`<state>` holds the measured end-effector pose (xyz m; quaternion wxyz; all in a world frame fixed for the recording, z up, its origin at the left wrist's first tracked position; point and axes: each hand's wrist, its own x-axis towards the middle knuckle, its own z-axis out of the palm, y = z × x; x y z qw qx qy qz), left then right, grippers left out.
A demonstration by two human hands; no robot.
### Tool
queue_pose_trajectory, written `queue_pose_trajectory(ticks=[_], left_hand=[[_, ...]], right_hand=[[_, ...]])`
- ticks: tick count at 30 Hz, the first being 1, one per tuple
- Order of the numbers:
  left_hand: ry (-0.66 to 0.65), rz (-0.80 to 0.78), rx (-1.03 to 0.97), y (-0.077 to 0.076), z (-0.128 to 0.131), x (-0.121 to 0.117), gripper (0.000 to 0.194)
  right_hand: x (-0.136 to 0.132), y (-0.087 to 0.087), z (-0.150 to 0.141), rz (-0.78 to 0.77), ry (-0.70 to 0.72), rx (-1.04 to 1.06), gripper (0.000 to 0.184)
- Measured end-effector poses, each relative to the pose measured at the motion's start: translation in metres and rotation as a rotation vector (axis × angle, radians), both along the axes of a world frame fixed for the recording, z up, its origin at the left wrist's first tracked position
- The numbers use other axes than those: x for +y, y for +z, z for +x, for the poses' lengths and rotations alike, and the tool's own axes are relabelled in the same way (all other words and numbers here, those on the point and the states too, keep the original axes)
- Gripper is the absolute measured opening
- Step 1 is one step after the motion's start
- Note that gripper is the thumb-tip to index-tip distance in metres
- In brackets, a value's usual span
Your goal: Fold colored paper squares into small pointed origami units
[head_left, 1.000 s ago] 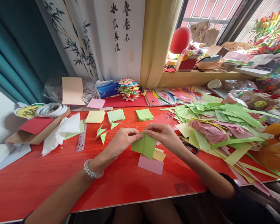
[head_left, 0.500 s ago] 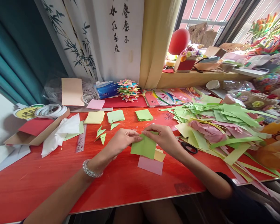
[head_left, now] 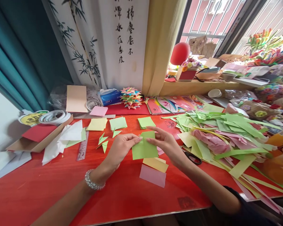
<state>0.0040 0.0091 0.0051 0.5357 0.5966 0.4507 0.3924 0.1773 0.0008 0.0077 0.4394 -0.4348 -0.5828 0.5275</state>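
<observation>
Between my two hands is a square of green paper (head_left: 145, 151) with a crease down its middle, raised off the table. My left hand (head_left: 121, 149) pinches its upper left edge between thumb and fingers. At the right edge, my right hand (head_left: 168, 145) grips it with the thumb in front, its index finger lifted above the top edge. Below the square lie a yellow paper (head_left: 155, 165) and a pink paper (head_left: 152, 178). Small folded green pieces (head_left: 103, 142) rest left of my hands. Behind are stacks of yellow (head_left: 96, 124), pale green (head_left: 118, 123) and brighter green paper (head_left: 145, 122).
Scissors (head_left: 195, 159) with black handles lie by my right forearm, beside a heap of green and pink paper scraps (head_left: 226, 125). A ruler (head_left: 82, 148) and a cardboard tray (head_left: 41, 138) are at the left. A multicoloured folded-paper ball (head_left: 131, 99) sits at the back.
The view has tilted up, so the table sits lower in the picture. My right hand has shifted from the paper's top edge to its right edge, and the middle crease now shows clearly.
</observation>
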Motion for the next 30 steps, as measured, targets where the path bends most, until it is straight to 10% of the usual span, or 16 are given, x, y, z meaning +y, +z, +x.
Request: queue_pose_trajectory(ticks=[5, 14, 30], left_hand=[[0.017, -0.054, -0.092, 0.005, 0.002, -0.002, 0.023], [0.001, -0.106, -0.140, 0.005, -0.001, 0.000, 0.021], [-0.054, 0.027, 0.051, 0.004, -0.003, 0.001, 0.021]], right_hand=[[-0.008, -0.001, -0.004, 0.078, -0.074, -0.034, 0.041], [-0.007, -0.009, 0.002, 0.816, -0.129, -0.516, 0.034], [-0.003, 0.004, 0.000, -0.125, 0.104, -0.019, 0.030]])
